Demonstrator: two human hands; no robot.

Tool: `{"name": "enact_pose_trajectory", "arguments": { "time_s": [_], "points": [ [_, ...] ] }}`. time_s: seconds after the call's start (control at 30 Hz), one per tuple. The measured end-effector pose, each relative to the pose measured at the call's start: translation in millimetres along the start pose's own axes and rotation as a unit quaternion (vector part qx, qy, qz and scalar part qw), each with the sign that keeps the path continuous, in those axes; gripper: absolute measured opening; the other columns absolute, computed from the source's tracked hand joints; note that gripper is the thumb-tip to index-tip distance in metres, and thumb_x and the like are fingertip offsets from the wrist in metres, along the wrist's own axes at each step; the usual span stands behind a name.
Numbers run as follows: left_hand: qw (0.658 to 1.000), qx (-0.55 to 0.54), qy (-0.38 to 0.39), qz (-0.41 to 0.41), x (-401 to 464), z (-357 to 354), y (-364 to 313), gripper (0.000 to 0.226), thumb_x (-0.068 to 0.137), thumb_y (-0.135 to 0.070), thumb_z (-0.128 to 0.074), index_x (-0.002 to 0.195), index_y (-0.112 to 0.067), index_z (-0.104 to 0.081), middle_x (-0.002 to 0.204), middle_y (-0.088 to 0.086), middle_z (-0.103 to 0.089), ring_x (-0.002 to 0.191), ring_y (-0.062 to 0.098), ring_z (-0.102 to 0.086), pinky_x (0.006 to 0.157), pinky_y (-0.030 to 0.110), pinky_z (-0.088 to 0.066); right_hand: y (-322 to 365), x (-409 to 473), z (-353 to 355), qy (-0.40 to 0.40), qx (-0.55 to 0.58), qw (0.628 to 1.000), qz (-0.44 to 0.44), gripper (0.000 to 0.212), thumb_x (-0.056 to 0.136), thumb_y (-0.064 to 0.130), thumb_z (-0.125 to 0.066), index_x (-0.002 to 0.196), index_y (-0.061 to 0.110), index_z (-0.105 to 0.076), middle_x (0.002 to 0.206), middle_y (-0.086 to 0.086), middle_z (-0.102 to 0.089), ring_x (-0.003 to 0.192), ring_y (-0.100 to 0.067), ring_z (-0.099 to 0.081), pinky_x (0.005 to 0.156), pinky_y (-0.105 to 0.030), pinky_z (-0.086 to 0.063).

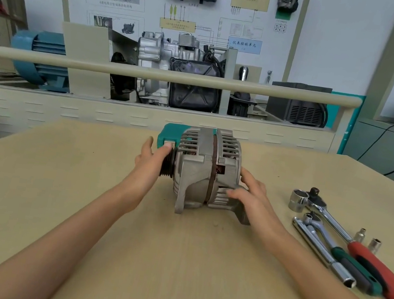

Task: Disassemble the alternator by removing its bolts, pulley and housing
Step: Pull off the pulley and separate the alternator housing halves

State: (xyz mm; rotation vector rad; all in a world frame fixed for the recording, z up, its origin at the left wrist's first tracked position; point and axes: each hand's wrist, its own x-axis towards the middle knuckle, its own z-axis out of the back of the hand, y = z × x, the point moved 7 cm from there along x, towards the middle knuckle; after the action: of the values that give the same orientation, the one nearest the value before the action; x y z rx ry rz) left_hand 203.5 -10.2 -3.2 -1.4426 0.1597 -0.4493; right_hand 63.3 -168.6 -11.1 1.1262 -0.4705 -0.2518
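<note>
A silver alternator [203, 168] lies on its side in the middle of the wooden table [81, 182], its black grooved pulley [168, 164] pointing left. My left hand [150, 159] lies against the pulley's end, fingers extended over it. My right hand [251, 192] rests on the rear housing at the right, fingers spread across the slotted cover. Both housing halves are joined, copper windings showing through the slots.
A teal power tool [170, 133] lies behind the alternator. To the right lie a red-handled ratchet [357, 244], a green-handled ratchet [344, 260], a long socket extension [322, 253], a large socket [298, 199] and two small sockets [368, 239]. A display bench stands behind the table.
</note>
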Motion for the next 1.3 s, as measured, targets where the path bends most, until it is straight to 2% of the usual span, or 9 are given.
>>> {"name": "enact_pose_trajectory", "arguments": {
  "time_s": [0.13, 0.23, 0.33, 0.47, 0.7, 0.9, 1.03, 1.13, 1.3],
  "points": [
    [0.993, -0.085, 0.080, 0.012, 8, -15, -2, 0.036, 0.104, -0.032, -0.032, 0.132, -0.017, -0.049, 0.125, 0.006, -0.059, 0.114, 0.017, -0.054, 0.103, 0.034, -0.041, -2, 9, 1, -0.001, 0.086, 0.996, -0.027, 0.045, 0.095, 0.042, -0.040, 0.136, 0.022, -0.042, 0.131, -0.006, -0.046, 0.117, -0.016, -0.050, 0.101, -0.030, -0.042],
    [0.994, -0.076, 0.079, 0.003, 14, -12, -2, 0.035, 0.104, -0.027, -0.034, 0.131, -0.017, -0.052, 0.127, 0.006, -0.060, 0.119, 0.020, -0.055, 0.100, 0.034, -0.047, -8, 19, 3, -0.039, 0.135, 0.988, -0.069, 0.041, 0.096, 0.050, -0.035, 0.126, 0.022, -0.031, 0.104, 0.007, -0.055, 0.090, -0.008, -0.060, 0.074, -0.025, -0.050],
    [0.990, -0.093, 0.107, -0.001, 19, -5, 4, 0.036, 0.101, -0.030, -0.042, 0.136, -0.022, -0.051, 0.127, 0.000, -0.060, 0.115, 0.015, -0.057, 0.091, 0.029, -0.052, -10, 25, -2, -0.002, 0.139, 0.986, -0.094, 0.048, 0.095, 0.052, -0.039, 0.137, 0.027, -0.036, 0.111, 0.006, -0.064, 0.100, -0.016, -0.064, 0.089, -0.034, -0.051],
    [0.983, -0.113, 0.143, 0.008, 23, 1, 6, 0.030, 0.097, -0.026, -0.052, 0.126, -0.023, -0.059, 0.115, -0.003, -0.068, 0.096, 0.008, -0.068, 0.070, 0.021, -0.056, -10, 27, -2, 0.070, 0.166, 0.980, -0.091, 0.043, 0.084, 0.055, -0.053, 0.120, 0.033, -0.059, 0.104, 0.012, -0.071, 0.094, -0.008, -0.069, 0.073, -0.023, -0.055],
    [0.978, -0.127, 0.165, 0.009, 27, 2, 8, 0.038, 0.092, -0.021, -0.057, 0.130, -0.019, -0.057, 0.123, 0.002, -0.065, 0.103, 0.011, -0.066, 0.074, 0.022, -0.056, -10, 42, 11, 0.093, 0.128, 0.983, -0.090, 0.071, 0.053, 0.063, -0.067, 0.111, 0.024, -0.052, 0.120, 0.002, -0.059, 0.120, -0.021, -0.049, 0.108, -0.047, -0.033],
    [0.965, -0.147, 0.214, -0.026, 27, 5, 9, 0.064, 0.075, -0.009, -0.070, 0.134, -0.024, -0.051, 0.135, 0.002, -0.055, 0.122, 0.018, -0.055, 0.095, 0.030, -0.049, -12, 55, 1, 0.099, 0.140, 0.982, -0.075, 0.105, 0.050, 0.066, -0.064, 0.141, 0.027, -0.029, 0.124, -0.004, -0.058, 0.109, -0.019, -0.059, 0.090, -0.037, -0.050],
    [0.951, -0.213, 0.223, 0.024, 32, 12, 14, 0.078, 0.065, -0.001, -0.072, 0.136, -0.019, -0.046, 0.123, 0.001, -0.067, 0.108, 0.014, -0.065, 0.081, 0.024, -0.055, -10, 57, -5, 0.124, 0.132, 0.983, -0.030, 0.096, 0.054, 0.075, -0.057, 0.138, 0.032, -0.040, 0.120, 0.004, -0.065, 0.105, -0.012, -0.064, 0.086, -0.026, -0.052],
    [0.967, -0.171, 0.184, 0.040, 37, 19, 17, 0.062, 0.074, -0.022, -0.072, 0.132, -0.017, -0.050, 0.107, 0.005, -0.073, 0.093, 0.016, -0.071, 0.073, 0.024, -0.057, -13, 58, -7, 0.118, 0.160, 0.980, -0.018, 0.090, 0.060, 0.074, -0.055, 0.137, 0.030, -0.043, 0.119, 0.004, -0.066, 0.102, -0.008, -0.066, 0.073, -0.017, -0.054],
    [0.988, 0.004, 0.127, 0.085, 34, 8, 27, 0.054, 0.094, -0.061, -0.034, 0.105, -0.013, -0.057, 0.076, 0.012, -0.072, 0.062, 0.017, -0.066, 0.056, 0.027, -0.054, -19, 62, -7, 0.111, 0.193, 0.975, -0.008, 0.083, 0.065, 0.068, -0.057, 0.137, 0.028, -0.045, 0.123, -0.001, -0.064, 0.109, -0.015, -0.063, 0.089, -0.032, -0.050]
  ]
}}
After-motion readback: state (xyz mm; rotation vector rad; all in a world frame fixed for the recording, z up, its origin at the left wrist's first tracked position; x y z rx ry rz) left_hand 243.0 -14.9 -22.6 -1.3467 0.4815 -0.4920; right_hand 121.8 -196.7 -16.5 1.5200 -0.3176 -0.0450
